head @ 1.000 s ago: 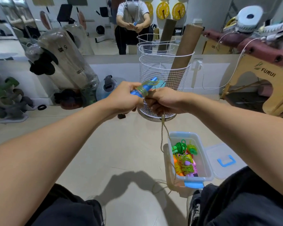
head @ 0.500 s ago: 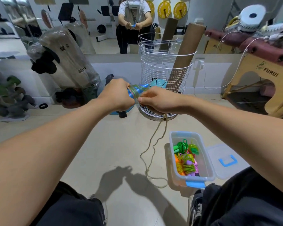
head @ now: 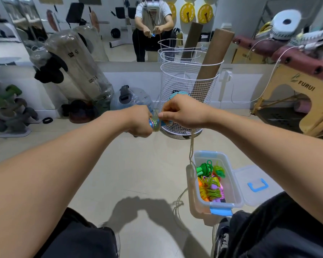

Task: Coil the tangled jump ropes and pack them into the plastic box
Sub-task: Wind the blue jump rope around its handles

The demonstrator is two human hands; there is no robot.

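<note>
My left hand [head: 139,121] grips a jump rope's blue handles [head: 154,124], which have pale green cord wound around them. My right hand [head: 181,111] pinches the same cord just to the right of the handles. The loose cord [head: 191,148] hangs from my right hand to the floor and ends in a small heap by my right foot. A clear plastic box [head: 237,185] with blue clips stands open on the floor at lower right. Several coiled ropes [head: 211,180], green, yellow, orange and pink, lie inside it.
The box lid [head: 257,185] with a blue handle lies to the right of the box. A white wire basket [head: 186,97] holding cardboard tubes stands right behind my hands. Punching bags, a water jug and dumbbells line the mirror wall on the left. A wooden bench stands at right.
Both hands have dropped lower and turned the handles. More cord is wound on them, and the hanging cord now runs straighter, with a smaller heap left on the floor.
</note>
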